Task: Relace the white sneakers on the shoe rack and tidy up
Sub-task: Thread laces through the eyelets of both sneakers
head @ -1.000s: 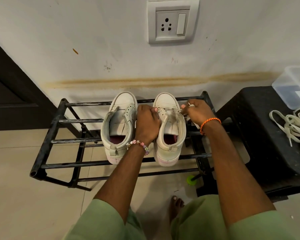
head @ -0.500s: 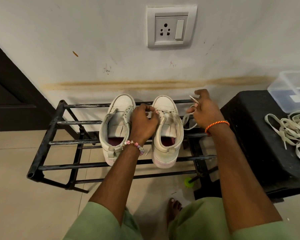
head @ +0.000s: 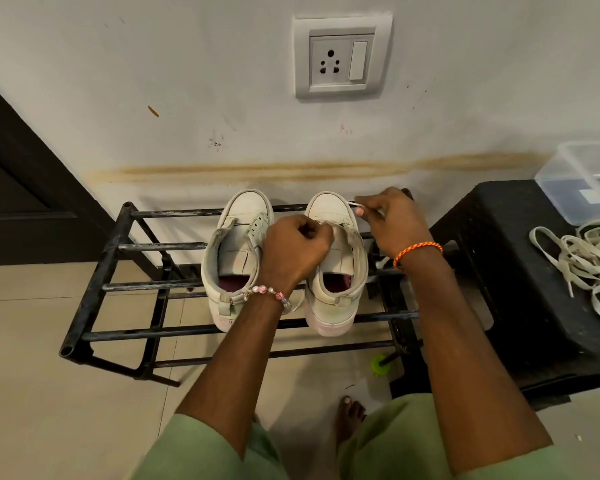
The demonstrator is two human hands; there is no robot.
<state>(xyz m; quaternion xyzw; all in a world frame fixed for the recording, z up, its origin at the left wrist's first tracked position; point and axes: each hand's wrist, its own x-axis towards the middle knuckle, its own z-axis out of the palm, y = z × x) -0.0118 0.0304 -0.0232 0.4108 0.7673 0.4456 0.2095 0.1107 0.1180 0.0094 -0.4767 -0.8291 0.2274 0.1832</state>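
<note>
On rack (head: 94, 299), scuffed white sneakers (head: 336, 271)

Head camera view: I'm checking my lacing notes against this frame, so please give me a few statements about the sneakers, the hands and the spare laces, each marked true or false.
1. Both white leather sneakers stand on the black metal shoe rack with toes toward the wall. True.
2. The right hand pinches a white lace end over the right-side sneaker. True.
3. The left hand lies flat and open on the floor. False: its fingers are curled at the right-side sneaker's eyelets.
4. The left-side sneaker is fully laced. False: no lace shows in it.
5. The loose pile of white laces lies on the black plastic stool. True.
6. The clear plastic box sits on the rack. False: it sits on the stool.
</note>
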